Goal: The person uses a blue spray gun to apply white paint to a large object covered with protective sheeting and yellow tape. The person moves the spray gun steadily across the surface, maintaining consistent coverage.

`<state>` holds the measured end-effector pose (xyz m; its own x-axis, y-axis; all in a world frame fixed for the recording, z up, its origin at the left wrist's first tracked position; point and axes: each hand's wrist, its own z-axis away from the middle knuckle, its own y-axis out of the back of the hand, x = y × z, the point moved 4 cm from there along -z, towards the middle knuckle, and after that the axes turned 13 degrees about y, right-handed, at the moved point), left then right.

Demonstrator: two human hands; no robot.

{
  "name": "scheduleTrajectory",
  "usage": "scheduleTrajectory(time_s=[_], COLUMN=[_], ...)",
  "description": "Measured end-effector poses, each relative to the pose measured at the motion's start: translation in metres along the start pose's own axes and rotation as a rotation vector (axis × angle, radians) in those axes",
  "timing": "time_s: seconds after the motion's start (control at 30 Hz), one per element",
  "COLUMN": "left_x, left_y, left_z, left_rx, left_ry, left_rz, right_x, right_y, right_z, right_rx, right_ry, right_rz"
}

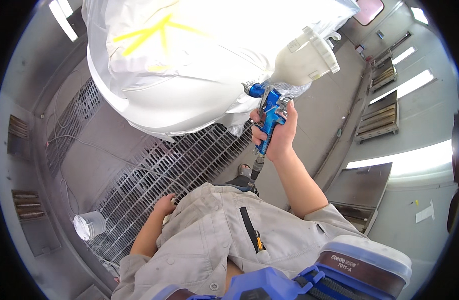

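My right hand (279, 130) grips a blue spray gun (269, 110) upright, with a translucent white cup (304, 59) on top and a dark hose at its handle's foot. Just beyond the gun is a large white curved body panel (179, 100), wrapped around in white sheeting (179, 50) marked with yellow streaks. My left hand (164, 205) is low beside my clothing at the left, fingers curled on something I cannot make out. A respirator (362, 265) fills part of the bottom edge.
A floor grating (134, 175) runs below the panel, with a thin hose (102, 146) across it. A white bucket (89, 225) stands at lower left. Grey booth walls (414, 185) carry lights and metal shelf-like fittings (377, 120). A sandalled foot (245, 170) shows below the gun.
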<state>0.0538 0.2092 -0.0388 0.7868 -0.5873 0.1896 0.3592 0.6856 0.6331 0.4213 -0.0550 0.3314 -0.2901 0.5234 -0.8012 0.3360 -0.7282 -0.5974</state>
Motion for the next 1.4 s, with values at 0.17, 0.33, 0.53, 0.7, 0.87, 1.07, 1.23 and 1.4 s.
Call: scheduleTrajectory(time_s=[0.17,0.33,0.53,0.7,0.87,1.07,1.23,1.4], left_x=[0.019,0.045,0.041,0.061,0.060,0.057,0.073,0.102], left_y=[-0.030,-0.062,-0.073,-0.049,-0.030,-0.065,-0.117,-0.135], left_z=[-0.028,-0.050,-0.051,-0.025,0.024,0.033,0.007,0.025], left_rx=[-0.159,-0.295,-0.235,-0.061,0.124,0.036,-0.044,0.004], left_ry=[-0.065,-0.167,-0.107,-0.142,0.112,0.219,0.241,0.334], left_rz=[0.218,0.360,0.546,0.440,0.194,0.336,0.331,0.334], right_x=[-0.007,-0.015,-0.022,-0.036,-0.047,-0.057,-0.073,-0.084], right_y=[-0.008,-0.005,0.009,0.033,0.064,0.105,0.130,0.148], right_z=[0.006,0.008,0.000,-0.019,-0.042,-0.070,-0.087,-0.096], right_rx=[0.043,0.059,0.026,-0.122,-0.166,-0.143,-0.133,-0.190], right_ry=[0.001,-0.010,-0.015,-0.019,-0.086,-0.114,-0.099,-0.045], right_rz=[0.037,0.111,0.145,0.133,0.184,0.210,0.104,0.068])
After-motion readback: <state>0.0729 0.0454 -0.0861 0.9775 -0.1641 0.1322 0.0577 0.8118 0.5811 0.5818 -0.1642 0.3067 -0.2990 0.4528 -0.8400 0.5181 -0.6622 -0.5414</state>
